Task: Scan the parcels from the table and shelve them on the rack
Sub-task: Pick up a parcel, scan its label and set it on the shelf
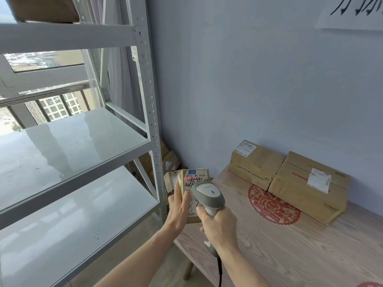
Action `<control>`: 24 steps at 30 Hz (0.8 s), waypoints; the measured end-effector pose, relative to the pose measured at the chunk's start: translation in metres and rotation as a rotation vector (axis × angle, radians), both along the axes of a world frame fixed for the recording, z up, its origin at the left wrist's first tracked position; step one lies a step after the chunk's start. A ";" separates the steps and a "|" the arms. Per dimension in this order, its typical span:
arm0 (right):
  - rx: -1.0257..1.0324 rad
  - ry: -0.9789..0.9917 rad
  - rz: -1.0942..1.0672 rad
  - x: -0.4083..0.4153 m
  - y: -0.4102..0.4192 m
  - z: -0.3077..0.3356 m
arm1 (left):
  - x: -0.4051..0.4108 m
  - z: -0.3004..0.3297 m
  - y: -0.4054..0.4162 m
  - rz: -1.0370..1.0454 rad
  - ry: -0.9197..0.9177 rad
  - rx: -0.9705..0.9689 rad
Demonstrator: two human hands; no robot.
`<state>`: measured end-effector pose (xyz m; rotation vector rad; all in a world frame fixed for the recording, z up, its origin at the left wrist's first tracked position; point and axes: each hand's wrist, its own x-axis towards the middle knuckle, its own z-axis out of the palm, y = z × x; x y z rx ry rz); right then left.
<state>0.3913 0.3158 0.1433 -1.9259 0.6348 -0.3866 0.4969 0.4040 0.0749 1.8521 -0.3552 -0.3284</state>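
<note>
My left hand (179, 208) holds a small brown parcel (194, 179) upright by its left side, above the table's left edge. A red scan line crosses its white label near the top. My right hand (219, 226) grips a grey handheld scanner (208, 196), whose head points at the label. Two larger cardboard parcels lie on the wooden table (290, 251) against the wall: a dented one (255, 163) and a bigger one (308, 186) to its right. The white metal rack (152, 121) stands on the left.
The rack's middle shelf (68, 150) and lower shelf (72, 224) are bare; a brown box (43, 8) sits on the top shelf. More boxes (169, 162) are stacked on the floor between rack and wall. A red paper-cut decal (273, 204) marks the tabletop.
</note>
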 end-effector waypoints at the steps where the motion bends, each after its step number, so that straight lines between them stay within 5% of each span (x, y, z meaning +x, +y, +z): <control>1: -0.003 -0.003 0.003 0.000 0.000 0.001 | 0.000 0.000 0.001 0.008 0.007 -0.001; 24: 0.019 -0.015 0.244 0.037 0.068 -0.006 | -0.019 0.016 0.110 0.405 -0.036 -0.054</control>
